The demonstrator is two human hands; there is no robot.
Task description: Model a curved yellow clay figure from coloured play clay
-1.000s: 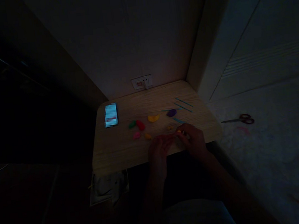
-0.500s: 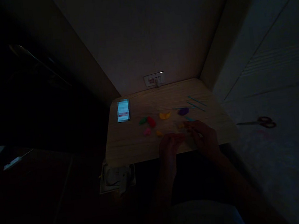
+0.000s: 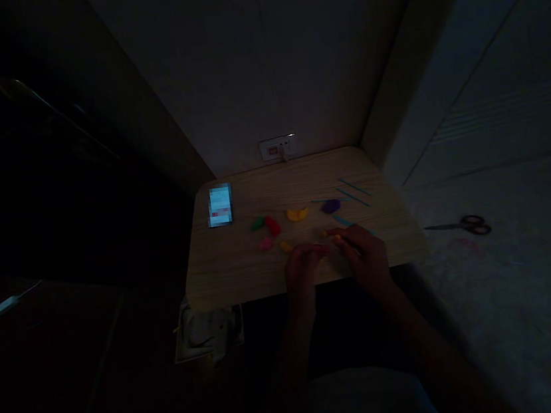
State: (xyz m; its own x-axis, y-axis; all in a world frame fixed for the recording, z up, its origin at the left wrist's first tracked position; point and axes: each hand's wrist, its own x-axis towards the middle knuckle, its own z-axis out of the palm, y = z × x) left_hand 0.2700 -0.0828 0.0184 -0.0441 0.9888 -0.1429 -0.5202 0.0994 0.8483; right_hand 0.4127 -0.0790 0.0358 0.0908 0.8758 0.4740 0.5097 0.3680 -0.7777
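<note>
In the dim head view my left hand [image 3: 299, 272] is closed near the front of the small wooden table [image 3: 234, 275], a red piece of modelling clay [image 3: 322, 250] at its fingertips. My right hand [image 3: 368, 257] pinches a small yellow clay piece [image 3: 337, 240]. Another yellow bit [image 3: 324, 234] lies just beyond those fingers. A yellow-orange lump [image 3: 286, 246] rests beside my left hand. Farther back are a curved yellow piece [image 3: 297, 214], a purple lump [image 3: 330, 206], a red lump [image 3: 272, 225], a green one [image 3: 257, 223] and a pink one [image 3: 265, 243].
Thin blue sticks [image 3: 353, 197] and a flat blue tool [image 3: 342, 220] lie at the table's right. A lit phone [image 3: 220, 205] sits at the back left. Scissors [image 3: 473, 225] lie off to the right. A wall socket [image 3: 278, 148] with a plug is behind the table.
The view swung right, then slightly back. My right hand reached to the small yellow bits and drew back with one between its fingers. My left hand keeps the red clay, now more folded.
</note>
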